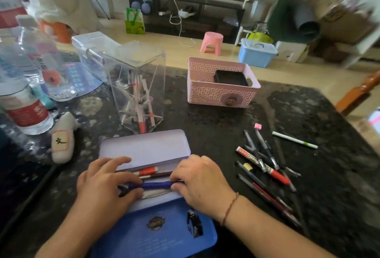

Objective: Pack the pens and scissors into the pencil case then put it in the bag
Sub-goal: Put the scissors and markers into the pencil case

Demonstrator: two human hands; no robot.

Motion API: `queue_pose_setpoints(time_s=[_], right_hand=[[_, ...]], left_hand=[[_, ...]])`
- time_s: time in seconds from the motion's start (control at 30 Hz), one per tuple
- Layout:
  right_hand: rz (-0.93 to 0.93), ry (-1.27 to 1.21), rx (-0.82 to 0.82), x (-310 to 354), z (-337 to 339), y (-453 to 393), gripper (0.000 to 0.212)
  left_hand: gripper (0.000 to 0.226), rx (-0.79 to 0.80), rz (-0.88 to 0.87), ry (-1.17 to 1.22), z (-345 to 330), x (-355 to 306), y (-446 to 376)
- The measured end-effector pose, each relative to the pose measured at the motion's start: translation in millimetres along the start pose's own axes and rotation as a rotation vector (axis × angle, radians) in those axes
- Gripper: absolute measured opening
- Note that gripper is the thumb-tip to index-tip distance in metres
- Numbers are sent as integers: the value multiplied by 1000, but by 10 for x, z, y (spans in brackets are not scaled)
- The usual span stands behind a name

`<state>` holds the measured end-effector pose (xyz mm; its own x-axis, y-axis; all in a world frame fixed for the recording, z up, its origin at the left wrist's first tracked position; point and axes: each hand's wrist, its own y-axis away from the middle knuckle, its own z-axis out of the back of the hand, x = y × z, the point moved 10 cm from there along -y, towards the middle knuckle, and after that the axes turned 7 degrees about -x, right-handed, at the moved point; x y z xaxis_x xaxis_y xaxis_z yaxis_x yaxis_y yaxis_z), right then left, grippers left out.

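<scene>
Head view, water bottle (26, 111) red label unreadable

a black chinese character "文" stands on the white plush toy (62, 141).

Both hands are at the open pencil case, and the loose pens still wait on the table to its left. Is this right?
Not quite. The head view shows the loose pens lying on the dark table right of the open blue-lidded pencil case. Both hands, left hand and right hand, are at it.

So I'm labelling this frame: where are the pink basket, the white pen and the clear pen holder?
pink basket (216, 95), head view, front wall.
white pen (294, 139), head view, mid-barrel.
clear pen holder (135, 60), head view, upper front.
</scene>
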<state>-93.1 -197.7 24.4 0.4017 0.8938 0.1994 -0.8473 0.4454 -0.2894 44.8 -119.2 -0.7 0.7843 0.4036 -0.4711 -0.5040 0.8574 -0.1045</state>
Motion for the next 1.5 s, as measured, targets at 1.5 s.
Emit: queue_pose_setpoints(time_s=[1.5], right_hand=[[537,-134,142,20,-36,-131,55]], left_hand=[[46,23,-141,-140,-200,-267,39]])
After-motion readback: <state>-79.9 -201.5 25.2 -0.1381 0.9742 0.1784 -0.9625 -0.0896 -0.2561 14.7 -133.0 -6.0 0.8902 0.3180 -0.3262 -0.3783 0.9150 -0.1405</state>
